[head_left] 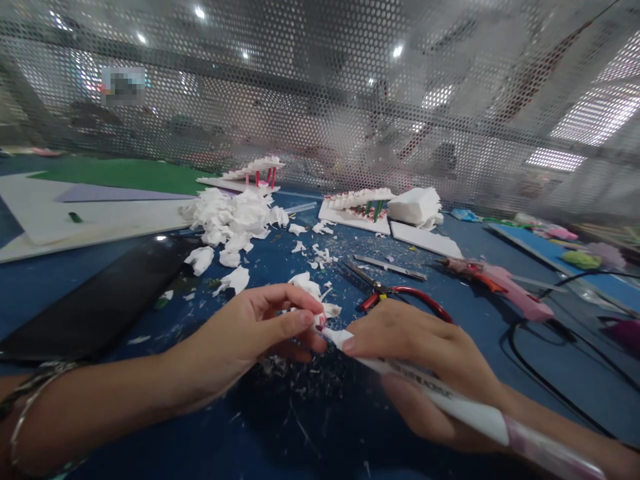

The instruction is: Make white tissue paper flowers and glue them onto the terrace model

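My left hand (pixel 280 327) pinches a small white piece with red-pink colouring (pixel 320 323) between thumb and fingers. Wrapped around a white marker pen (pixel 440 395) with dark lettering is my right hand (pixel 420 360). The pen's tip end points left and meets the small piece, though the exact contact is hidden by the fingers. Torn white paper scraps (pixel 305 285) lie just beyond my left hand. Behind my right hand rest scissors with red handles (pixel 417 293) and a slim metal craft knife (pixel 390 267).
A black phone (pixel 100 293) lies at left, near white and green sheets (pixel 125 175). A crumpled paper heap (pixel 233 217) and two small stair models (pixel 357 207) stand behind. At right are a pink glue gun (pixel 520 290), its black cord (pixel 535 380) and a blue board (pixel 550 253).
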